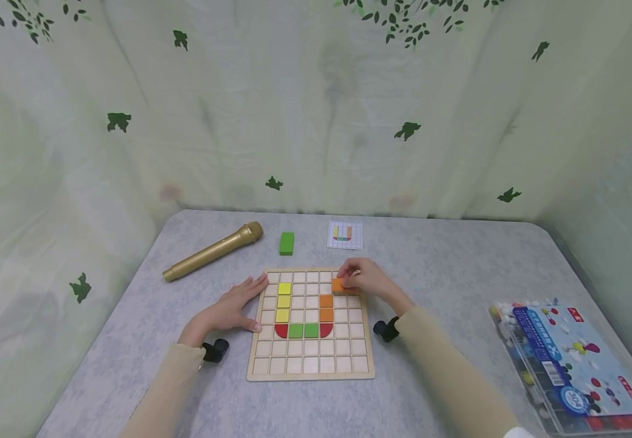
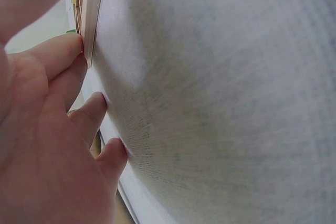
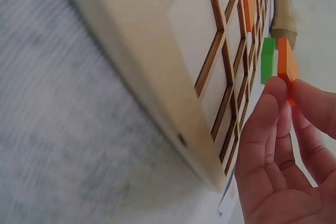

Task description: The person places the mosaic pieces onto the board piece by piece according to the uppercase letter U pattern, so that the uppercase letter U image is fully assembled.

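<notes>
A square wooden grid board (image 1: 310, 377) lies on the table. Set in its cells are three yellow tiles (image 1: 283, 302), two green tiles (image 1: 303, 330), a red quarter-round tile (image 1: 281, 330) at either lower corner, and two orange tiles (image 1: 326, 308) up the right side, together forming a U. Over the board's upper right, my right hand (image 1: 367, 278) pinches another orange tile (image 3: 286, 61) between thumb and fingers, raised off the cells in the right wrist view. My left hand (image 1: 230, 307) rests along the board's left edge with fingers spread, its fingertips touching the frame (image 2: 92, 19).
Behind the board lie a green block (image 1: 286, 243) and a small pattern card (image 1: 345, 235) with a coloured U. A gold microphone (image 1: 214, 251) is at the back left. To the right sits a clear plastic box (image 1: 584, 365) of coloured pieces with a printed blue cover.
</notes>
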The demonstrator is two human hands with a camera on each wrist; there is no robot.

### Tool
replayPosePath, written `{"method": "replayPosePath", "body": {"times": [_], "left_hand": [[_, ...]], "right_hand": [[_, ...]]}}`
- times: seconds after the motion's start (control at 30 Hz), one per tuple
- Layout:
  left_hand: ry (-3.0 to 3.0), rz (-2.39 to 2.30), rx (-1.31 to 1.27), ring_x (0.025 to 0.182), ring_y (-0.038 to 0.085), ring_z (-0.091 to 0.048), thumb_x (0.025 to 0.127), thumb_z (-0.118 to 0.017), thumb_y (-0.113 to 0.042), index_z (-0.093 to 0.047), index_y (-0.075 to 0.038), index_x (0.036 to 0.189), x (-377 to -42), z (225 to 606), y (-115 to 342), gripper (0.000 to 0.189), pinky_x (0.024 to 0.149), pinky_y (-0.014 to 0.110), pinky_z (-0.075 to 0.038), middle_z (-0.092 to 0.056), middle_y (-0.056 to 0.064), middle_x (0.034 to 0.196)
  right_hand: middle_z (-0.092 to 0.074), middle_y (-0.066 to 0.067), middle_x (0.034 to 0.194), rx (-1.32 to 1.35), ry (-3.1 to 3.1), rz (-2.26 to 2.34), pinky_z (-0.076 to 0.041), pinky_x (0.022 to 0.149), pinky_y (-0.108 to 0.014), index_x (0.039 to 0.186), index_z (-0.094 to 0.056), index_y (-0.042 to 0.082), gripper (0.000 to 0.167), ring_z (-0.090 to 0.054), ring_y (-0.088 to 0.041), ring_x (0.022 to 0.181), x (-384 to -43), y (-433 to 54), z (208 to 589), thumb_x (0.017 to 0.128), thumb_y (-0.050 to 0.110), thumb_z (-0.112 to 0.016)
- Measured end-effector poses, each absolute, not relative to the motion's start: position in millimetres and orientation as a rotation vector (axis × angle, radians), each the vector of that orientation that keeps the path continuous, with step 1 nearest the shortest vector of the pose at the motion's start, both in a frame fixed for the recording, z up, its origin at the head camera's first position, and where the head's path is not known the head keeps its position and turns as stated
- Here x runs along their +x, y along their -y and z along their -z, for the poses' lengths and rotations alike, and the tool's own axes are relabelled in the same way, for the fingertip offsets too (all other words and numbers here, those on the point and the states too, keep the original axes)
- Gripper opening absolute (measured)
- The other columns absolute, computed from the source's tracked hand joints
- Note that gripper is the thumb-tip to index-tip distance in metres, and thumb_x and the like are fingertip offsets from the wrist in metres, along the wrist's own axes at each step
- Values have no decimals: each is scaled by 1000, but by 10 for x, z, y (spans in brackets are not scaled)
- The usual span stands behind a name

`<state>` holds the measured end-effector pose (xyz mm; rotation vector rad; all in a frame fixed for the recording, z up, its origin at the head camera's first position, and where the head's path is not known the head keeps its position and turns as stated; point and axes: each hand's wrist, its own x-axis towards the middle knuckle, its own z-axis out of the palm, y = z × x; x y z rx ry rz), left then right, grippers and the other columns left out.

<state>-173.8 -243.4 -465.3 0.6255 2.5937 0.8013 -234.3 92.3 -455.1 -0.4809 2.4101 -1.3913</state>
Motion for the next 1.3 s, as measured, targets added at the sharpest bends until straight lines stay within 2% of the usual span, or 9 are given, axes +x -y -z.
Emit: {"method": "replayPosePath", "body": {"times": [0.17,0.4,0.57,0.93,1.1,1.3], "left_hand": [[-2595,-810,632,141,44,-4,75,-79,-35,-20,0,151,-1736,4648,2441,102,110,62,-4,-12,17,158],[-2595,-811,630,141,44,-4,76,-79,-35,-20,0,151,-1729,4636,2444,102,110,62,-4,-11,17,158],[-2596,-814,634,141,44,-4,75,-80,-35,-20,0,151,-1737,4637,2450,102,110,63,-4,-11,17,158],[-2589,-802,637,142,43,-3,75,-79,-36,-19,-2,152,-1771,4656,2432,103,111,61,-4,-11,16,158],[-2577,-811,638,142,41,-2,76,-79,-36,-19,-3,152,-1780,4649,2410,103,111,60,-3,-11,15,158],[-2570,-792,634,142,41,-2,77,-78,-37,-18,-2,152,-1787,4646,2424,103,111,60,-2,-9,15,159]], "right_hand": [[-60,-5,80,-515,-2400,1348,-48,70,-28,88,-66,1,6,-56,-17,75,-2365,-798,4551,84,-2,-64],[-59,-5,76,-524,-2417,1263,-51,58,-25,87,-64,-1,4,-56,-15,63,-2394,-647,4574,84,-3,-64],[-58,-5,72,-517,-2446,1227,-50,55,-25,84,-63,1,5,-56,-16,60,-2377,-596,4540,85,-4,-63],[-60,-5,72,-477,-2484,1198,-49,55,-25,85,-63,3,6,-57,-15,61,-2374,-611,4567,84,-3,-63],[-60,-7,79,-448,-2438,1327,-52,58,-26,91,-63,0,7,-60,-18,66,-2352,-725,4571,86,-4,-61],[-63,-8,92,-439,-2579,1354,-50,65,-31,100,-65,0,12,-58,-22,80,-2312,-997,4520,91,6,-60]]}}
